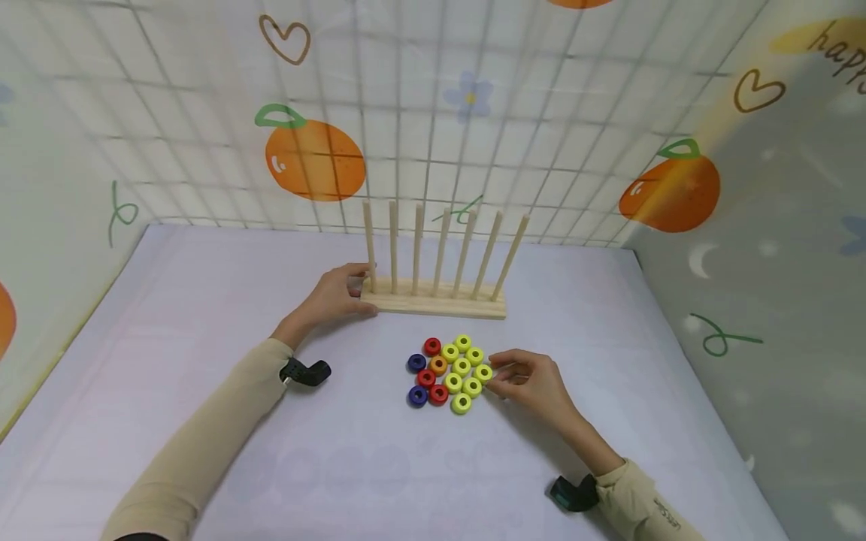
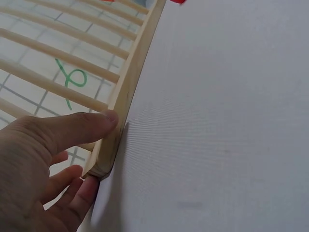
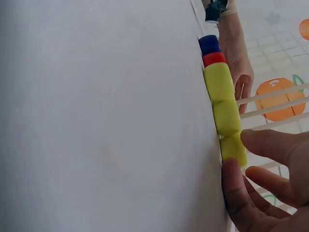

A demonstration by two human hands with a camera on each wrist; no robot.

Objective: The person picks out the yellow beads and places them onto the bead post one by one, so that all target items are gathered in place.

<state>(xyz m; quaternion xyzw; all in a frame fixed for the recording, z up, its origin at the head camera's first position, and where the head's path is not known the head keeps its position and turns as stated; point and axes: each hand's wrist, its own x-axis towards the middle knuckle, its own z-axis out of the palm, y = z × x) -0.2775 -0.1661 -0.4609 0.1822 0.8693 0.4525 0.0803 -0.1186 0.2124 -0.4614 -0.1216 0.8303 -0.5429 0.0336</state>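
Note:
At the back of the table stands a wooden peg stand [image 1: 440,305] with several upright pegs on a flat base. My left hand [image 1: 336,293] grips the left end of that base. In the left wrist view the thumb [image 2: 110,119] lies along the base's edge, fingers curled at its end. In front of the stand, yellow, red, blue and orange rings lie flat in a cluster. At the cluster's right edge, my right hand [image 1: 531,382] pinches a yellow ring [image 1: 483,373]. The right wrist view shows thumb and finger at this end ring [image 3: 233,147], beside other yellow rings.
Next to the yellow rings are a red ring [image 1: 432,346], an orange ring [image 1: 438,366] and a blue ring [image 1: 417,396]. A white cloth covers the table [image 1: 325,466]. Behind it hangs a printed curtain [image 1: 419,113]; another printed sheet [image 1: 764,300] stands on the right.

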